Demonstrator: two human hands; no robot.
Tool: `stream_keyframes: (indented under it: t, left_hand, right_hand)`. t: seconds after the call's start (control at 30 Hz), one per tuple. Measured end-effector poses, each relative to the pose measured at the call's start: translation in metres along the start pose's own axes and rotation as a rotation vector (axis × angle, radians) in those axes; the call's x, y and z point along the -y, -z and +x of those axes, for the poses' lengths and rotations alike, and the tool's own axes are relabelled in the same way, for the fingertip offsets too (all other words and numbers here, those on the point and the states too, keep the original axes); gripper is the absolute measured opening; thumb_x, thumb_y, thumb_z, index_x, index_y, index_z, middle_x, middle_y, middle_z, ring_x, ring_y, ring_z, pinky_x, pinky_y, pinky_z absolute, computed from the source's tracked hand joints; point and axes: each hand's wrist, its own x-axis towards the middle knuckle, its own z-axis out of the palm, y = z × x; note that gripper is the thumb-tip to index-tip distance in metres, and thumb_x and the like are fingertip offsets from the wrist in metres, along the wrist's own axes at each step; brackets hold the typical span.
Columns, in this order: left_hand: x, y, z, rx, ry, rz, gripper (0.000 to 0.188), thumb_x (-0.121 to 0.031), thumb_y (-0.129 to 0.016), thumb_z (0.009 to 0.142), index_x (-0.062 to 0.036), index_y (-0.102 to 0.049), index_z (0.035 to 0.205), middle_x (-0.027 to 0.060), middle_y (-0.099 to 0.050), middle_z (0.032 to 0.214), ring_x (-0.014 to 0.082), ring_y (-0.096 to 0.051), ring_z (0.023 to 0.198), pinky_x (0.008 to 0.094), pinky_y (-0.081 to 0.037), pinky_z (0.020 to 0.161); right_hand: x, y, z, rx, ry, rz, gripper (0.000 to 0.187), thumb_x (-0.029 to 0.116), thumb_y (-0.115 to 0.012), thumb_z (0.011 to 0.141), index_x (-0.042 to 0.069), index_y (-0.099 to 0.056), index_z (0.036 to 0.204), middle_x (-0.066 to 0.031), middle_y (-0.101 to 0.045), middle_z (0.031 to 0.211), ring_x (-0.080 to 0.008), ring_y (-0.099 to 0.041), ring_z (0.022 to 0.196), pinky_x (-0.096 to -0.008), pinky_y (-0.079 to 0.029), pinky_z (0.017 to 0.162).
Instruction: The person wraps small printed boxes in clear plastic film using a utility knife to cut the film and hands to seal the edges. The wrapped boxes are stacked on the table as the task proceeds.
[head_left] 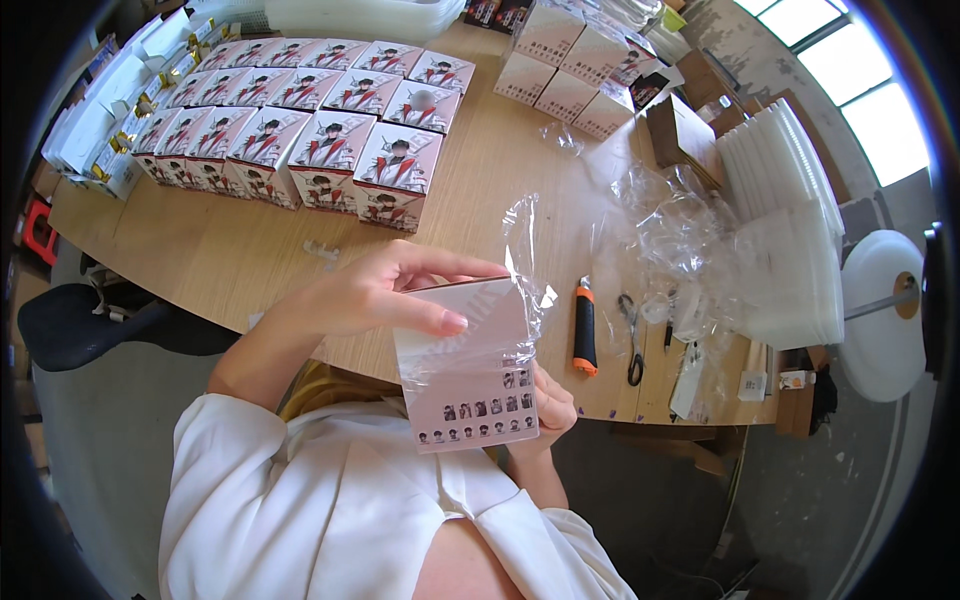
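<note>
My left hand grips the upper left part of a pale pink cardboard box, thumb on its face and fingers round the far edge. The box is tilted in front of my body, its face showing rows of small character pictures. Clear plastic film clings to part of it and sticks out loose above the upper right corner. At the lower right edge my right hand is closed against the box, its fingertips partly hidden behind it. Whether those fingers also pinch film, I cannot tell.
Rows of printed boxes stand at the far left. More white boxes are stacked at the back. An orange-and-black cutter and scissors lie to the right, near crumpled film and stacked clear plastic trays.
</note>
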Motion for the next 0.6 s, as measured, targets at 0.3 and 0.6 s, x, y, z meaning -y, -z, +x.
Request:
stream_keyframes:
  t: [0.3,0.6]
  left_hand:
    - [0.000,-0.002,0.000,0.031,-0.022,-0.005,0.073,-0.022,-0.075,0.075,0.0024,-0.051,0.139,0.0123,-0.061,0.130,0.0182,-0.055,0.119,0.0319,-0.039,0.106]
    - [0.001,-0.004,0.000,0.058,-0.045,0.001,0.073,-0.020,-0.076,0.076,0.0026,-0.048,0.140,0.0130,-0.060,0.131,0.0176,-0.055,0.120,0.0316,-0.039,0.105]
  right_hand:
    - [0.003,-0.002,0.001,-0.049,0.067,-0.003,0.025,-0.005,-0.073,0.077,-0.002,-0.072,0.102,-0.0268,-0.068,0.108,-0.0445,-0.062,0.111,-0.0506,-0.050,0.095]
    - [0.004,0.004,-0.007,-0.069,0.044,0.077,0.022,-0.004,-0.072,0.078,0.002,-0.073,0.099,-0.0261,-0.070,0.103,-0.0441,-0.064,0.110,-0.0522,-0.051,0.093]
